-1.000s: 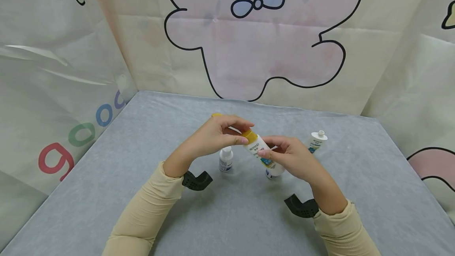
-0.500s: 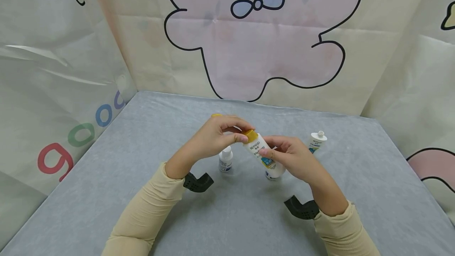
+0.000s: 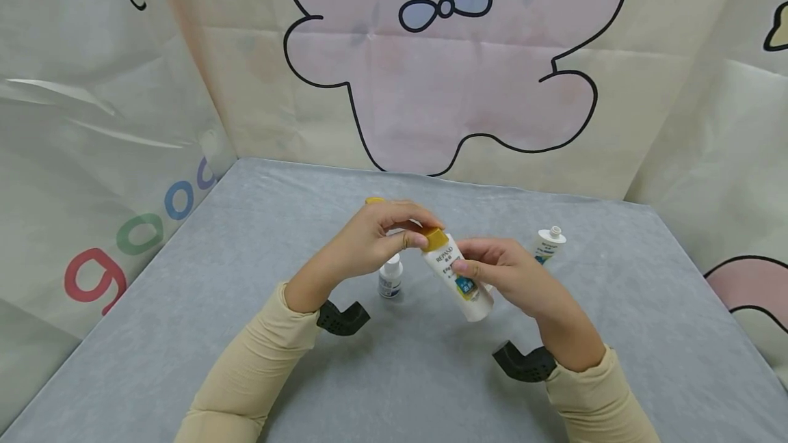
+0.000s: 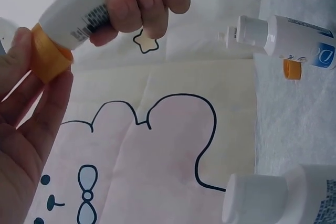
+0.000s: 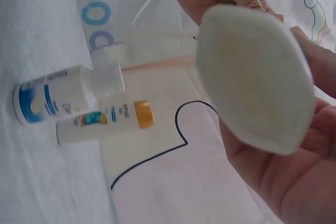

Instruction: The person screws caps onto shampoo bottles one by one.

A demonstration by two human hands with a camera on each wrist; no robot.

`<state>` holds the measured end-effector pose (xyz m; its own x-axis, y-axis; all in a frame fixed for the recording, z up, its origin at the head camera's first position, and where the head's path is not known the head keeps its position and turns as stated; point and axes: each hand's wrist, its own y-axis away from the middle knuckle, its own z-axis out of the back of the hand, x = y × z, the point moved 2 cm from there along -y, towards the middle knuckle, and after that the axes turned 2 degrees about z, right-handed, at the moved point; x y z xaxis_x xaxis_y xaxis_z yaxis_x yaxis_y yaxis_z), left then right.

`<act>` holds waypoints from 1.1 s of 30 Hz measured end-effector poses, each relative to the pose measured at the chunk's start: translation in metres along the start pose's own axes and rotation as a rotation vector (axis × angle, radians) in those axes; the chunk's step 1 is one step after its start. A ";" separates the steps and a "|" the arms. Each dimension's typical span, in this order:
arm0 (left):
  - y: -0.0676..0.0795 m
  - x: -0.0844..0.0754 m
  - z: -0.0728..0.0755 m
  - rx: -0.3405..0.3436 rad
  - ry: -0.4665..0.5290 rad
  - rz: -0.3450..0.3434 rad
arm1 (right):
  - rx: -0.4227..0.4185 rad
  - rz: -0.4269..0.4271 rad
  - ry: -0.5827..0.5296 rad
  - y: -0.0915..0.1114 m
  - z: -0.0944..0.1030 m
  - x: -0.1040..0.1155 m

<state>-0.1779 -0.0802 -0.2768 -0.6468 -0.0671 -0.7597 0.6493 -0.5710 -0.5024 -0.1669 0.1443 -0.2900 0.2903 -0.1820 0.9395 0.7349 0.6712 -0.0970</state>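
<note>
A white squeeze bottle (image 3: 457, 276) with a printed label hangs tilted above the table, its base toward me. My right hand (image 3: 507, 272) grips its body, thumb across the front. My left hand (image 3: 384, 234) pinches the yellow cap (image 3: 436, 238) at its upper end. In the left wrist view this cap (image 4: 48, 56) sits askew to the bottle neck, part of its rim showing. The right wrist view has the held bottle's pale base (image 5: 254, 80) up close. A small white bottle (image 3: 390, 277) stands below my left hand.
An uncapped white bottle (image 3: 548, 245) stands right of my right hand. Behind my left hand a yellow cap top (image 3: 374, 199) shows; the right wrist view reveals its bottle (image 5: 105, 124). In the left wrist view, a loose yellow cap (image 4: 292, 70) lies beside a white-capped bottle (image 4: 294, 40).
The held bottle's base has swung down and toward me, now covering most of the white bottle behind it. My right hand has shifted slightly; my left hand keeps its pinch on the cap.
</note>
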 end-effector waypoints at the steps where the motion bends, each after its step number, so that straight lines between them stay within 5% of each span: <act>1: 0.000 0.000 0.000 0.007 0.002 -0.009 | 0.008 -0.010 -0.018 0.000 0.000 0.000; 6: 0.000 0.000 0.004 -0.009 0.002 0.034 | -0.070 -0.081 -0.003 -0.001 -0.002 0.000; 11: 0.000 -0.001 0.003 -0.104 -0.117 0.232 | -0.299 -0.116 0.220 -0.002 -0.009 0.003; 17: 0.000 -0.002 -0.001 -0.139 -0.207 0.423 | -0.401 -0.005 0.401 -0.002 -0.021 0.005; 24: 0.000 -0.003 -0.003 -0.139 -0.216 0.380 | -0.430 0.042 0.469 -0.002 -0.024 0.004; 33: 0.001 -0.005 -0.001 -0.117 -0.125 0.300 | -0.362 -0.024 0.376 -0.002 -0.016 0.003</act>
<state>-0.1737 -0.0798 -0.2744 -0.4591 -0.3220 -0.8280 0.8549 -0.4136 -0.3132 -0.1574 0.1311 -0.2926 0.4220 -0.4845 0.7663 0.8896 0.3841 -0.2470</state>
